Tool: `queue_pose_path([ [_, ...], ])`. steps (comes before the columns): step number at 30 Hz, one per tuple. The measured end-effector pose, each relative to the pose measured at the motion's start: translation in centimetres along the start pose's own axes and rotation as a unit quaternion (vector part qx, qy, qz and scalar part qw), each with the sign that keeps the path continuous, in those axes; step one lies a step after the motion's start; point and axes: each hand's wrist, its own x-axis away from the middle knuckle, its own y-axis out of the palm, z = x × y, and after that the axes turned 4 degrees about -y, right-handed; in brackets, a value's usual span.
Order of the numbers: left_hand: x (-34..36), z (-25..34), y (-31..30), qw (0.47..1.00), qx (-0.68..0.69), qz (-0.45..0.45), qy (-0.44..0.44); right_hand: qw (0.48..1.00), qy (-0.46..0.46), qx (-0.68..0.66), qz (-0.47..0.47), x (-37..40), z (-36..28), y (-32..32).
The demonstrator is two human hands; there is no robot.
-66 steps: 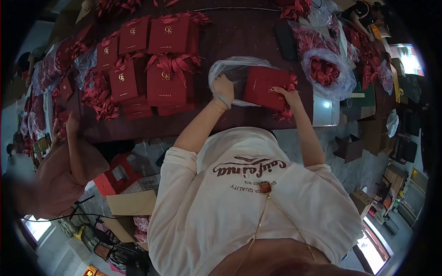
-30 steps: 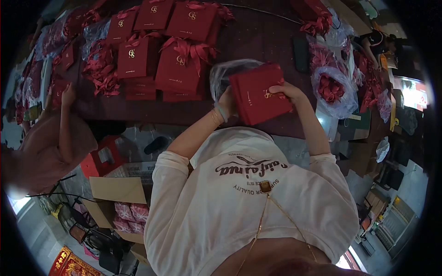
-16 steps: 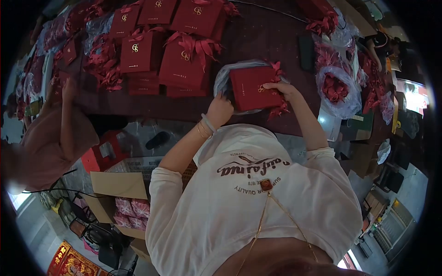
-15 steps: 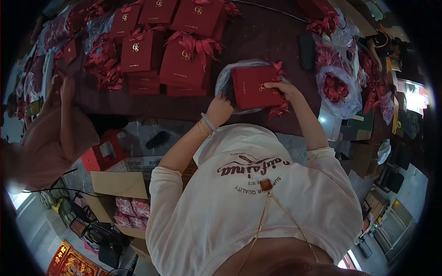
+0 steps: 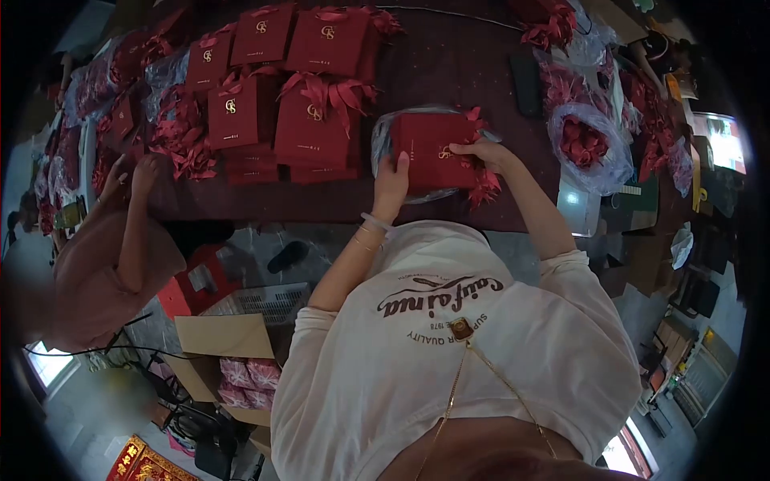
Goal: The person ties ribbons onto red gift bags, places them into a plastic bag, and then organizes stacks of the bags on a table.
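A stack of red paper gift bags with gold lettering and red ribbons lies in front of me on the table. Clear plastic shows around and under its left side. My left hand grips the stack's left edge, thumb on top and the other fingers hidden below. On the right edge, near the ribbons, my right hand holds the same stack with its thumb on the top bag. How many bags the stack has cannot be made out.
Piles of red gift bags stand to the left on the dark red tablecloth. A plastic bag of red ribbons lies right. Another person's hands are at far left. An open cardboard box with pink packets stands below the table.
My left hand has moved from the plastic onto the bags' left edge and now grips it. My right hand keeps its hold. The view has shifted slightly.
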Motion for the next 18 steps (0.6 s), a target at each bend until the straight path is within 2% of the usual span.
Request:
queue_pose_path([
  [2,-0.6,0.9,0.6,0.998,-0.037,-0.039,0.012,1.0,-0.005,0.009,-0.001,0.1,0.3,-0.3],
  [6,-0.7,1.8,1.6,0.996,-0.063,-0.06,0.0,0.999,0.006,-0.028,-0.028,-0.4,0.1,-0.3],
  [8,0.9,0.7,4.0,0.998,0.025,0.02,-0.048,0.998,0.008,-0.055,-0.032,-0.2,0.4,0.2],
  [11,1.4,-0.8,5.0,0.999,0.008,0.039,-0.021,0.991,0.0,-0.131,-0.003,0.1,0.2,1.3],
  [12,1.4,-0.5,4.5,0.999,0.003,0.032,-0.015,0.997,-0.035,-0.069,0.02,-0.8,1.2,1.1],
  [13,1.4,-0.1,3.5,0.995,0.097,-0.019,-0.035,0.997,-0.067,-0.008,0.044,-1.6,2.3,1.0],
  [14,1.6,0.3,2.7,0.978,0.188,-0.069,-0.058,0.996,-0.069,-0.019,0.048,-2.5,3.5,0.9],
  [16,1.9,1.0,2.2,0.975,0.204,-0.078,-0.038,0.99,-0.061,0.051,0.113,-3.6,4.1,1.2],
  [18,1.7,0.6,2.3,0.971,0.219,-0.087,-0.024,0.987,-0.048,0.084,0.132,-3.0,3.8,1.4],
])
